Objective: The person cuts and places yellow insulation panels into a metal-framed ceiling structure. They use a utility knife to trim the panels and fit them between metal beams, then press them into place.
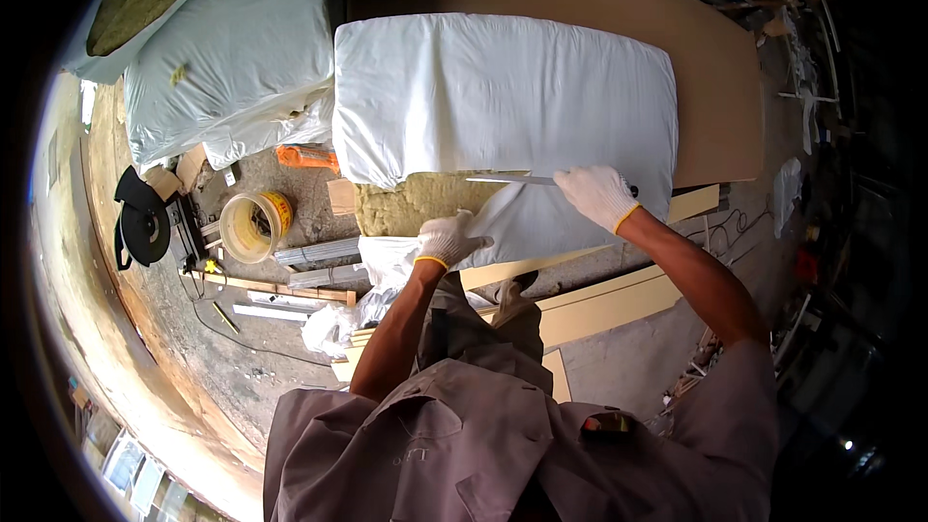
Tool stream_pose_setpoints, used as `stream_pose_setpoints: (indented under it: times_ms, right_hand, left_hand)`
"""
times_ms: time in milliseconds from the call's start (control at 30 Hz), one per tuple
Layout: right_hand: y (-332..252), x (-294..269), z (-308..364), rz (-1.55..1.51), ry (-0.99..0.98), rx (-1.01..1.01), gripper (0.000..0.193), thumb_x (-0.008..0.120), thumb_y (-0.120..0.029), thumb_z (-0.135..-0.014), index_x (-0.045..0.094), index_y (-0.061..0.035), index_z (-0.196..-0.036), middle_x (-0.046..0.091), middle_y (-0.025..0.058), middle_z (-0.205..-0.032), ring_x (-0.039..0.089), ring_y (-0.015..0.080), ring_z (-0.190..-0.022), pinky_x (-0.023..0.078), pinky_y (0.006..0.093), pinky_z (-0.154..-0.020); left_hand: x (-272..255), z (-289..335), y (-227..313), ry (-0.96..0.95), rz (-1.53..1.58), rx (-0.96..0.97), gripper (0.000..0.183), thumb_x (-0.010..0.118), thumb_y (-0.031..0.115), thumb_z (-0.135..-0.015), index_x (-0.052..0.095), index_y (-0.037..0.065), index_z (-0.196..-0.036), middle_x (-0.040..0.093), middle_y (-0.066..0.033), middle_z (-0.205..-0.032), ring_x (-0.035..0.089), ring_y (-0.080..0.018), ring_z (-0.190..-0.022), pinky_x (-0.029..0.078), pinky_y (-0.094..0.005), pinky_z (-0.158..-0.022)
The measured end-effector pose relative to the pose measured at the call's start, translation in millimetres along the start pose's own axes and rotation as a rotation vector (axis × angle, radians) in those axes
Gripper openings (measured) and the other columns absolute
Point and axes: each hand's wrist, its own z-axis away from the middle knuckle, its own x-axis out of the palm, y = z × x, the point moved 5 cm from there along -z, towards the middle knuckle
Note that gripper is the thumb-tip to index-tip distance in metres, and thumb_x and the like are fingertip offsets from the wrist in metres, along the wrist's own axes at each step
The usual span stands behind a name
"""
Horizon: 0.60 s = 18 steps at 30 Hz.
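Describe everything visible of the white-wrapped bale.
The bale is a large block lying before a brown board, in wrinkled white wrap resembling thin plastic. Its near left side is open, baring yellowish fibrous filling. The left hand touches the loose wrap; the right hand holds a knife along the opening's far edge.

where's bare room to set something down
Grey floor lies open between the tan boards and the right sleeve; the top of the white-wrapped bundle, beyond the right hand, is also bare. It's crowded around the bucket and metal strips.
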Motion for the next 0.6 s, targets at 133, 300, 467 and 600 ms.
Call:
stream_pose_setpoints:
  times_ms: [133, 300, 467, 600]
  right_hand:
    - [23.6, 22.7, 8.0, 0.026, 0.000, -0.029, 0.013, 0.053, -0.015, -0.098, 0.064, -0.0082, -0.101, 0.073, 0.0132, -0.089, 0.075, 0.0321, -0.084, 0.060, 0.0456, -0.067]
    - [68.5, 68.6, 19.2, 0.066, -0.001, -0.037, 0.014, 0.056, -0.013, -0.097, 0.066, -0.0077, -0.105, 0.075, 0.0111, -0.089, 0.076, 0.0295, -0.086, 0.061, 0.0439, -0.068]
    - [132.8, 90.4, 58.9, 0.123, 0.052, -0.012, 0.016, 0.058, -0.012, -0.096, 0.068, -0.0067, -0.108, 0.076, 0.0116, -0.089, 0.076, 0.0312, -0.087, 0.061, 0.0448, -0.069]
    - [212.1, 121.8, 113.6, 0.180, 0.092, 0.040, 0.017, 0.055, -0.011, -0.095, 0.069, -0.0067, -0.104, 0.075, 0.0146, -0.087, 0.076, 0.0357, -0.084, 0.060, 0.0483, -0.069]
  left_hand:
    - [41.5, -47.3, 54.6, -0.019, -0.017, 0.139, 0.036, 0.066, 0.048, -0.093, 0.075, 0.015, -0.104, 0.075, -0.0144, -0.099, 0.071, -0.0373, -0.095, 0.055, -0.0493, -0.083]
    - [22.2, -14.7, 74.4, 0.310, -0.122, 0.312, 0.021, 0.062, 0.032, -0.096, 0.073, 0.014, -0.095, 0.074, -0.0123, -0.092, 0.071, -0.0350, -0.092, 0.055, -0.0482, -0.081]
    - [14.6, 20.7, 92.9, 0.380, -0.088, 0.476, 0.010, 0.068, 0.021, -0.091, 0.070, 0.011, -0.089, 0.071, -0.0108, -0.087, 0.068, -0.0360, -0.087, 0.055, -0.0473, -0.078]
    - [25.3, 32.5, 84.8, 0.368, -0.117, 0.464, 0.019, 0.072, 0.025, -0.090, 0.071, 0.007, -0.097, 0.072, -0.0134, -0.095, 0.069, -0.0368, -0.093, 0.056, -0.0465, -0.082]
